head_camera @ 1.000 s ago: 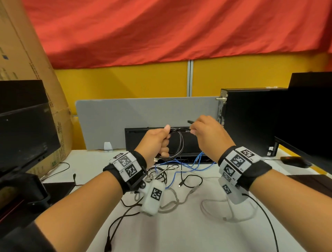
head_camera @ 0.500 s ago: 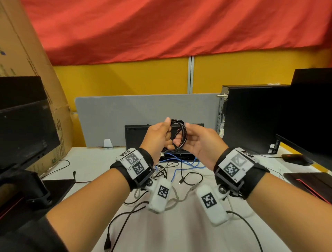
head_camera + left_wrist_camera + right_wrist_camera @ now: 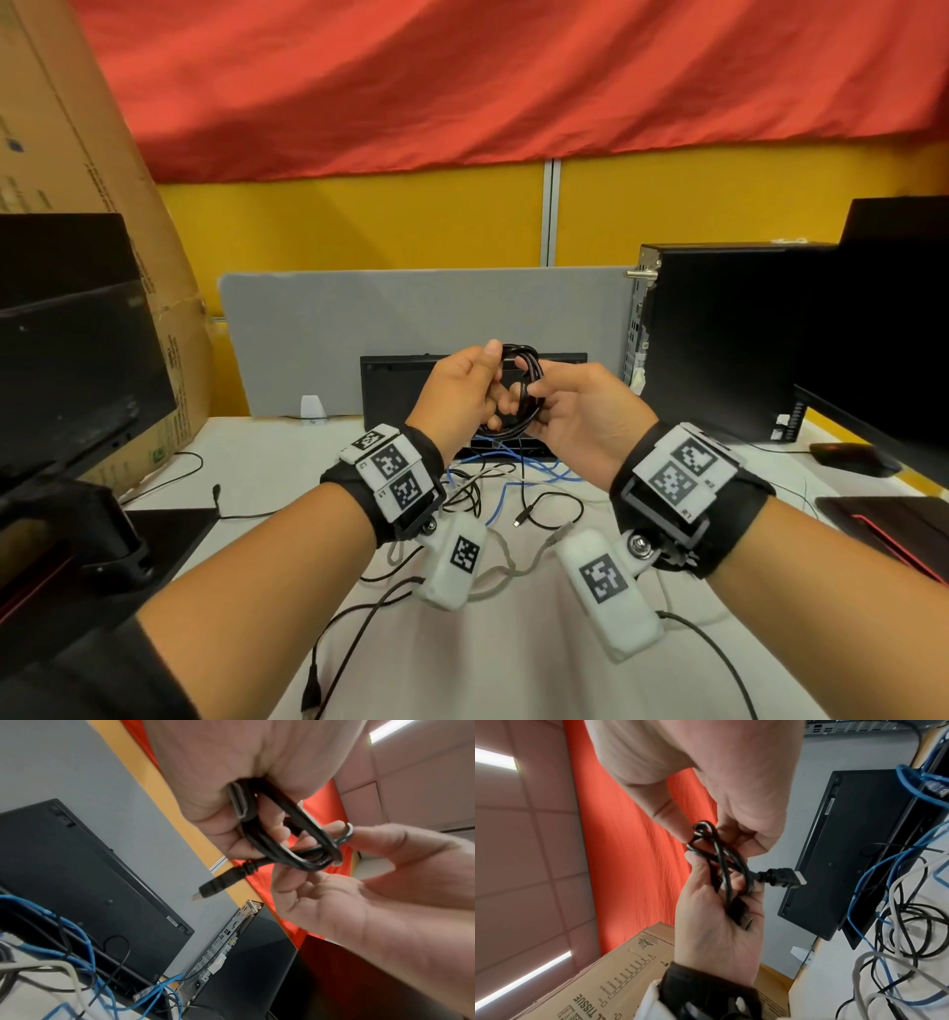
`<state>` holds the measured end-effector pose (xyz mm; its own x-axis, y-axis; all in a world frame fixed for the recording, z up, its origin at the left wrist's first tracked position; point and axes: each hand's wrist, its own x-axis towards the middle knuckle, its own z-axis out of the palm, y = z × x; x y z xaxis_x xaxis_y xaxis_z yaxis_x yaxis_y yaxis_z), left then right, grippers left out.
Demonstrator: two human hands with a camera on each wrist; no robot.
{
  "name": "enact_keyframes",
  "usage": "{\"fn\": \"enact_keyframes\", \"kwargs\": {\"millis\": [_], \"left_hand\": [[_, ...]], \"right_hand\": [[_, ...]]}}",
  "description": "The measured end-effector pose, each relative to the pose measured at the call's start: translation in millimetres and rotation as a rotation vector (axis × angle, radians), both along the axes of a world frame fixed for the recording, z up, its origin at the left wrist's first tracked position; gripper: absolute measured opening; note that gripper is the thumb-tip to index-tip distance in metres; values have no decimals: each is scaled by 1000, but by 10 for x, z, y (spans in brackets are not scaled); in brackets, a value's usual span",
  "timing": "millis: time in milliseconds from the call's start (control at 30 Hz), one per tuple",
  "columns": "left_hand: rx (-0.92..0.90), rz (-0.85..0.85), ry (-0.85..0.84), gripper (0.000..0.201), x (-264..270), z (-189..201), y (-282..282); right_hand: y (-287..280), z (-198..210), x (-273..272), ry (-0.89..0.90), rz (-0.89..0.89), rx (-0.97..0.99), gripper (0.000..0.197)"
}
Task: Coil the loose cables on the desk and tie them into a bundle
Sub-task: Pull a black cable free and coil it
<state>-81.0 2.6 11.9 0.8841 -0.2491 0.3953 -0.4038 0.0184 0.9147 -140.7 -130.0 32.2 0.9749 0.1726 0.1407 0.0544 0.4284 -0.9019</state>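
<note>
Up above the desk [image 3: 513, 668], a small black coiled cable [image 3: 521, 395], held between both hands in front of the grey divider panel [image 3: 411, 318]. Left hand [image 3: 457, 395] curled round the near side of the coil, thumb laid over the top, one plug [image 3: 241, 805] tucked against the palm. Right hand [image 3: 580, 411] on the far side, thumb [image 3: 670, 813] and fingertips [image 3: 739, 837] pinching the loops at the top of the coil. Second plug [image 3: 780, 877] sticking out free from the coil, metal tip bare, pointing toward the black keyboard [image 3: 405, 390] propped on edge against the divider. Hard to tell from the blurred wrist views how many loops in the coil, perhaps three or four.

Down on the desk, beneath the hands, a loose tangle: blue cable [image 3: 506, 465] running back under the keyboard, thin black cable [image 3: 557, 506] curling round with a small plug end, pale grey cable [image 3: 513, 565] trailing forward between the wrists. Another black lead [image 3: 354, 637] snaking off toward the near edge at the left.

Black tower computer [image 3: 719, 349] standing to the right, dark monitor [image 3: 77, 360] at the left, cardboard box [image 3: 102, 205] leaning behind it. Red cloth [image 3: 462, 77] hanging over the yellow wall [image 3: 359, 231].
</note>
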Motion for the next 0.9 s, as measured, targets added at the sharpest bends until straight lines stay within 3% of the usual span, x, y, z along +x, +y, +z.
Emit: {"fn": "enact_keyframes", "kwargs": {"millis": [200,367,533,700,833,900], "left_hand": [[48,98,-52,41,50,-48,-30],[83,169,-103,40,50,-67,-40],[100,203,-143,39,47,-37,-75],[132,310,-189,39,37,-46,-131],[254,408,-272,39,52,-34,-135],[322,400,-294,39,50,-33,-149]], "right_hand": [[59,6,16,-74,-51,-134,24],[58,-50,65,-221,-302,-578,40],[31,-71,106,-464,-523,-1007,19],[9,-12,109,-477,-694,-1404,11],[20,-40,89,-474,-788,-1572,36],[39,-81,83,-485,-786,-1630,37]]}}
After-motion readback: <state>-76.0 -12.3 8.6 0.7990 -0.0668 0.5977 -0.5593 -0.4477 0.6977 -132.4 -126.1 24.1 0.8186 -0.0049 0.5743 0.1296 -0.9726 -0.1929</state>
